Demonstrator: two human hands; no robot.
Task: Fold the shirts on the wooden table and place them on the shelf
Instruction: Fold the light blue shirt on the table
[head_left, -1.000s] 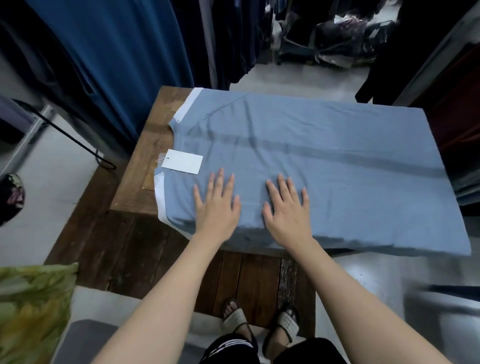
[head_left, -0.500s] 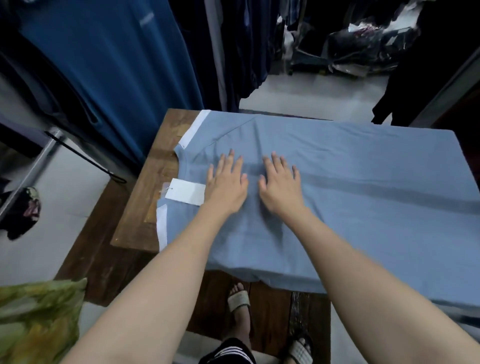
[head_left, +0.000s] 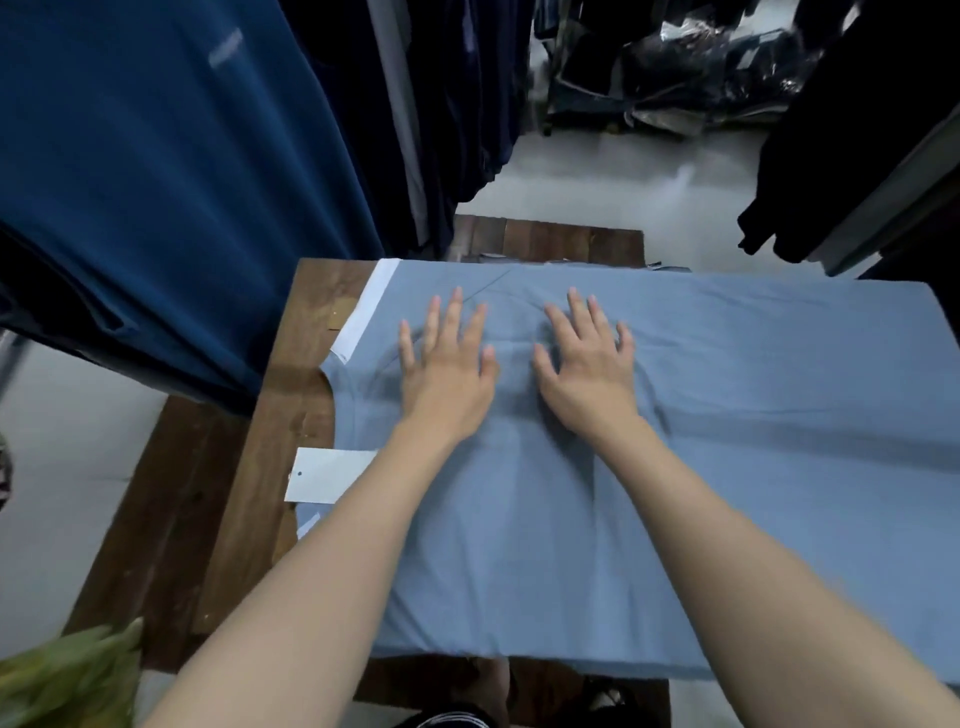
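Note:
A light blue shirt (head_left: 727, 467) with white sleeve trim lies spread flat over the wooden table (head_left: 291, 415), its neckline at the left and a white paper tag (head_left: 324, 475) beside it. My left hand (head_left: 447, 364) presses flat on the shirt near the far edge, fingers spread. A short way to its right, my right hand (head_left: 587, 369) lies flat on the cloth the same way. Neither hand grips anything.
Dark blue garments (head_left: 156, 182) hang close on the left. More dark clothes (head_left: 857, 130) hang at the right, with bagged stock (head_left: 675, 78) on the floor beyond. A green patterned cloth (head_left: 62, 675) sits at the bottom left. A lower wooden platform (head_left: 156, 519) surrounds the table.
Both hands have slid across the shirt from its near edge towards its far edge, staying flat on the cloth.

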